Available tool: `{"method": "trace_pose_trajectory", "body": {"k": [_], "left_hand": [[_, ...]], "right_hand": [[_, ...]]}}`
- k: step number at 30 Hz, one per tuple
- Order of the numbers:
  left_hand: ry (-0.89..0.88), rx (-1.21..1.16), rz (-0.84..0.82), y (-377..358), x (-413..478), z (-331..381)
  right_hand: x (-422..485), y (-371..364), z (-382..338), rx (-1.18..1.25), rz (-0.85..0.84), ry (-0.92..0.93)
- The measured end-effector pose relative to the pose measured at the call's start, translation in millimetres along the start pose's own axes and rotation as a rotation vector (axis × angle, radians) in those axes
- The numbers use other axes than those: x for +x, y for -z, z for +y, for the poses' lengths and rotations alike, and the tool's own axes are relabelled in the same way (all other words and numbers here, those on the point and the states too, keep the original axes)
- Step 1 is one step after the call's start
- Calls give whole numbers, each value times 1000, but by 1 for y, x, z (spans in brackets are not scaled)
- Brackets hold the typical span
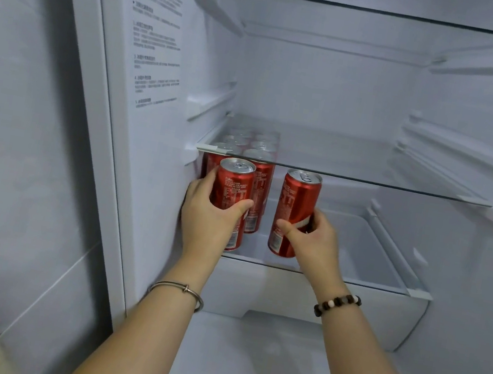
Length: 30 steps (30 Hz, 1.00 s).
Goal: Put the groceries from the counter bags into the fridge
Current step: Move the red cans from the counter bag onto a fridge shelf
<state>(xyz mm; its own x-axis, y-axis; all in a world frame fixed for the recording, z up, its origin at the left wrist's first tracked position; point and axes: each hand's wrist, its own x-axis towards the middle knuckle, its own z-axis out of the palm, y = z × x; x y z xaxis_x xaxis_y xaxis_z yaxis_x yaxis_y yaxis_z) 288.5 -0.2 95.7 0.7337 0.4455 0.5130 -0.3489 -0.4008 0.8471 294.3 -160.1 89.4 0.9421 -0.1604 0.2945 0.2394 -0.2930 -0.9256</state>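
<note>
Left hand (208, 213) gripping can (233, 191), right hand (311, 240) likewise

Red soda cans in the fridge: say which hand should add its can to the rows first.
Left. The left hand grips its red metal can right before the stored red cans; the right hand's red can stands apart.

There are two hands: the left hand (208, 213) holds one red can, the left can (234, 184), and the right hand (314, 240) holds another, the right can (299, 195). Behind them the stored cans (262, 183) stand in two columns; their number is too blurred through the glass to count. There are three glass shelves: top shelf (366, 9), middle shelf (370, 182) and lower shelf (337, 278). There is one drawer (285, 298), two bracelets, a metal bangle (179, 288) and a beaded bracelet (338, 305), and one printed label (155, 41).
</note>
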Motion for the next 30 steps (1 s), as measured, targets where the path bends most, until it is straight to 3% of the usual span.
{"method": "trace_pose_trajectory", "body": {"k": [8,18,30], "left_hand": [[49,137,-71,-2,-21,-20],[40,155,71,0,-30,-22],[-149,224,126,-7,-39,-28]], "right_hand": [[-5,-6,11,-10,-93,-12],[-5,-3,13,10,-110,1],[-8,-1,11,14,-128,-1]]}}
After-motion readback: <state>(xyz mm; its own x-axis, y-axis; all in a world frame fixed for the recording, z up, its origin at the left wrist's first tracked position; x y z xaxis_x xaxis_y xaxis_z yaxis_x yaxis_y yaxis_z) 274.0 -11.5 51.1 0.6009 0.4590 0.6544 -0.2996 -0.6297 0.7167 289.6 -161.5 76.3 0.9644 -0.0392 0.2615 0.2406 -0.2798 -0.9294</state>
